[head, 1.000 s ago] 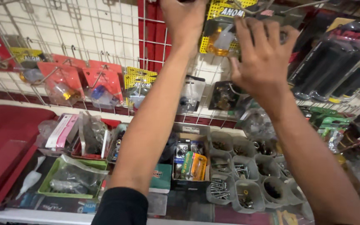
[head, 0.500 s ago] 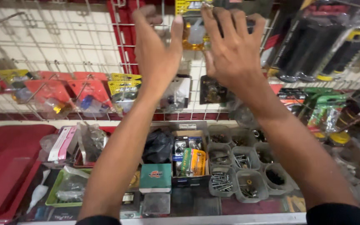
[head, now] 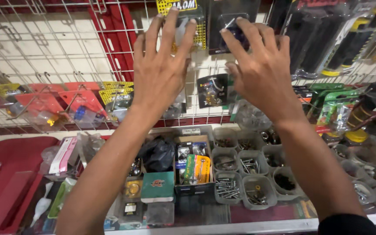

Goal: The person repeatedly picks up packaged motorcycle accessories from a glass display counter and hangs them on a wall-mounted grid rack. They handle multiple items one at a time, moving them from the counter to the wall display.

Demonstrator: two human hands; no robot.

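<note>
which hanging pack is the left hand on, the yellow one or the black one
The yellow pack: the left hand has its fingers spread over it. The black pack is under the right hand.

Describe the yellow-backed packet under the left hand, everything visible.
The yellow-backed packet is a card with a clear plastic blister over a pale, partly hidden item. It hangs upright on the white wire rack, beside a black packet. The left hand is spread over it, fingertips touching its front and lower part, so the bottom edge is hidden. No closed grip shows.
</note>
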